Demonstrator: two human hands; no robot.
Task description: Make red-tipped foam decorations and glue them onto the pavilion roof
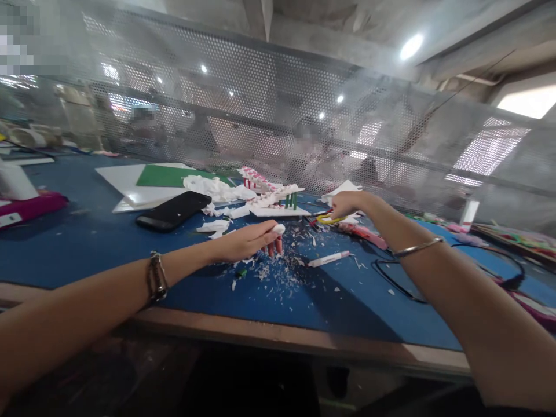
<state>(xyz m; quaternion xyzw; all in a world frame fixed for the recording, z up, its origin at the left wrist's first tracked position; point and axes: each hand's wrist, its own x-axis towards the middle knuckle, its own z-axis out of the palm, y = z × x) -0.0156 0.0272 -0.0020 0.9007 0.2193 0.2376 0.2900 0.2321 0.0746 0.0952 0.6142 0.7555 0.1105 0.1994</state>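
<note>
A person's two bare hands at a blue table [182, 289], seen from the head. The left hand [249, 240] pinches a small white piece [278, 229] between thumb and fingers, above shavings [278, 272] strewn toward the table's front edge. The right hand [346, 204] reaches farther toward the back edge, fingers bent down at a yellow-handled tool [330, 219], apparently scissors; whether they grip it cannot be told. Between the hands and the back edge stands a white model [282, 212] with green posts. A white pen [329, 259] lies nearer the front edge, right of the shavings; a phone [175, 212] lies toward the left, before a green sheet [160, 175]. The step in hand is judged to be shaping the white piece, with a tool being taken up or laid down. The next move would call for a steady pinch on the piece and a sure hold on the handle, clear of the model.
</note>
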